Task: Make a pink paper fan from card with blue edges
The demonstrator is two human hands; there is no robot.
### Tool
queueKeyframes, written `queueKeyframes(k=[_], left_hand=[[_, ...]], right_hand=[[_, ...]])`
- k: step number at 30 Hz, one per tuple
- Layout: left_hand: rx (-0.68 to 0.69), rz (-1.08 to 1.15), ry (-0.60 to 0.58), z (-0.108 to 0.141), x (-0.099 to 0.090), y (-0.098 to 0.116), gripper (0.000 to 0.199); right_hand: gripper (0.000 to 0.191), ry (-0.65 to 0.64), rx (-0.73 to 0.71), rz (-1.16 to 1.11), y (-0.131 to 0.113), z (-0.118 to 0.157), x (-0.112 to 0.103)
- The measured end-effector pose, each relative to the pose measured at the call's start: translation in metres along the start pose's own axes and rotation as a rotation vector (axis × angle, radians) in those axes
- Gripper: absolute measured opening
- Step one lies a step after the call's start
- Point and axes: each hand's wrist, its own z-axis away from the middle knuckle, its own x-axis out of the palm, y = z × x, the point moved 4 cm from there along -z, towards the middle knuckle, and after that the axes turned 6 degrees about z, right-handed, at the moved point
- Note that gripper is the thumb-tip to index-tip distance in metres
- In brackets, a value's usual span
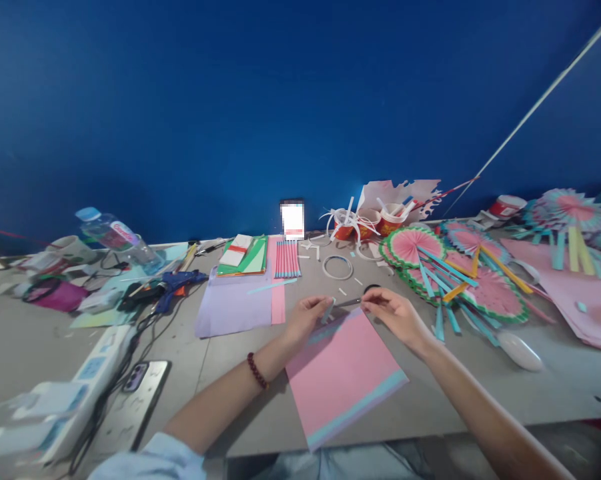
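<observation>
Between the thumb and fingers of my left hand [307,320] is a small whitish strip [329,311]; it is too small to tell its material. My right hand [390,313] grips a pair of scissors [349,303], whose blades point left toward that strip. Part of the dark handle shows above my right fingers. Below both hands lies a pink paper sheet [347,377] with light blue bands along two opposite edges, set at an angle near the table's front. My left wrist rests close to its left edge.
Beyond my hands lie a white coil [337,267] and folded pink-and-blue strips [287,259]. Purple paper [235,307] is to the left, with a glue gun [177,287], power strip [87,380] and phone [143,400] farther left. Paper fans [415,247] spread rightward.
</observation>
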Motion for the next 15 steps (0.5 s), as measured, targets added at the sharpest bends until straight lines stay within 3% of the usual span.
queueKeyframes(k=[3, 7, 10, 15], left_hand=[[0.016, 0.007, 0.027, 0.000, -0.001, 0.003, 0.035], [0.035, 0.007, 0.032, -0.001, -0.003, 0.004, 0.036], [0.046, 0.018, 0.077, -0.003, -0.007, 0.004, 0.036], [0.104, 0.019, 0.110, -0.007, -0.013, 0.005, 0.035]], right_hand=[[0.022, 0.017, -0.020, 0.153, -0.001, -0.016, -0.007], [0.018, 0.111, -0.221, 0.422, -0.001, -0.050, -0.012], [0.022, 0.137, -0.275, 0.557, 0.003, -0.072, -0.006], [0.022, 0.161, -0.352, 0.537, -0.009, -0.068, 0.012]])
